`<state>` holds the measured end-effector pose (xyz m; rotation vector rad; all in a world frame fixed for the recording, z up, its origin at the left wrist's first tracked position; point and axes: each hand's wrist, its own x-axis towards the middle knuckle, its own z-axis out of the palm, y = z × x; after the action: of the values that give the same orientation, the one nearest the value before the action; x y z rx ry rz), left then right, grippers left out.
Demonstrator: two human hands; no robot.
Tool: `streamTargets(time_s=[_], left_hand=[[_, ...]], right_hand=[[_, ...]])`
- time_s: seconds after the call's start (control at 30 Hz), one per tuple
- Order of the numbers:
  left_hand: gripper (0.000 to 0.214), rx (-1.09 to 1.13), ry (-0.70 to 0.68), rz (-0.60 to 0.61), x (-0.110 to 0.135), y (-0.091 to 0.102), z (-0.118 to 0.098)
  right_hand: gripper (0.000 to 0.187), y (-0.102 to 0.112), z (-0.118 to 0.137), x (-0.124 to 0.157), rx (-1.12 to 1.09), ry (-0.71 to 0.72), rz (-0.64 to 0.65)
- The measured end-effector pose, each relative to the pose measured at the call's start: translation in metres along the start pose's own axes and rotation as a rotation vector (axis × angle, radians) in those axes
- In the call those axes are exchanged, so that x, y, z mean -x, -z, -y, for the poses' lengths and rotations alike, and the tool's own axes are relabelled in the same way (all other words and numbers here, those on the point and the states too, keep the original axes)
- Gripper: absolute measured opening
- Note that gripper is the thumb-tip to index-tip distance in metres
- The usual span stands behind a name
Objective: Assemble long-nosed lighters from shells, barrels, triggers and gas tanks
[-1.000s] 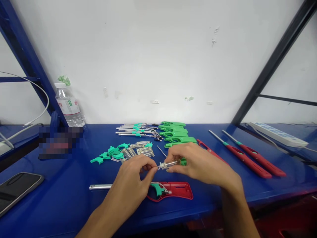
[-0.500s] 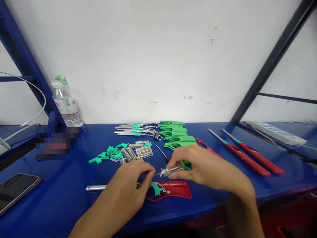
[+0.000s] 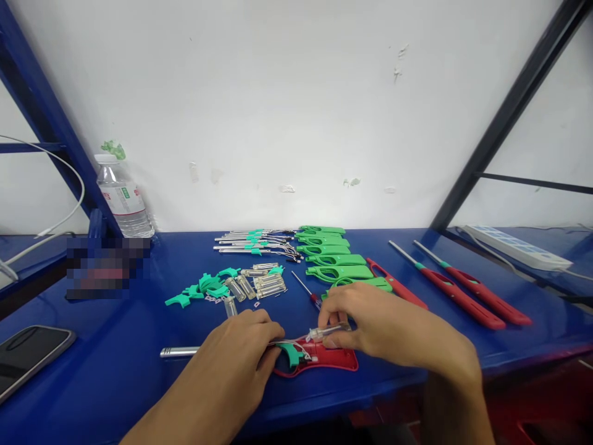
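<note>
My right hand (image 3: 365, 318) pinches a clear fuel tank (image 3: 319, 332) between thumb and fingers, just above the wide end of a red lighter half-shell (image 3: 340, 358). In the shell sit a teal trigger (image 3: 293, 355) and white wires, and a metal barrel (image 3: 178, 351) sticks out on the left. My left hand (image 3: 248, 346) lies over the shell's narrow part with its fingers closed. A thin tube (image 3: 290, 341) runs from the tank's tip to those fingertips, which hide its far end.
Behind my hands are teal triggers (image 3: 210, 285), clear tanks (image 3: 271, 285), metal barrels with wires (image 3: 254, 243) and green shells (image 3: 324, 250). A screwdriver (image 3: 306, 285) lies nearby. Two red lighters (image 3: 456, 296) lie right, a phone (image 3: 34, 358) left, a water bottle (image 3: 123, 201) by the wall.
My right hand has lowered the tank toward the red shell. My left hand has moved slightly left and down onto the shell's narrow part. A green shell behind my right hand shows more.
</note>
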<state>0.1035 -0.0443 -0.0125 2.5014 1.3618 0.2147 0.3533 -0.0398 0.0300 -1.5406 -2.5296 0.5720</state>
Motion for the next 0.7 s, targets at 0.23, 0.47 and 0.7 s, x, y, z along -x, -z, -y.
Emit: streamTargets(time_s=[0.23,0.47,0.7], left_hand=[[0.03,-0.045,0.049,0.038,-0.0073,0.0014,-0.0039],[0.031,-0.021,0.092,0.063,-0.0049,0.0031,-0.0064],[0.033,-0.047,0.099,0.074,-0.0054,0.0023,-0.0067]], right_hand=[[0.01,-0.0033,-0.0032,0.0011,-0.016,-0.023,0.032],[0.014,-0.0011,0.0013,0.0011,-0.025,-0.045,0.08],[0.015,-0.0037,-0.0002,0.0018,-0.017,-0.023,0.073]])
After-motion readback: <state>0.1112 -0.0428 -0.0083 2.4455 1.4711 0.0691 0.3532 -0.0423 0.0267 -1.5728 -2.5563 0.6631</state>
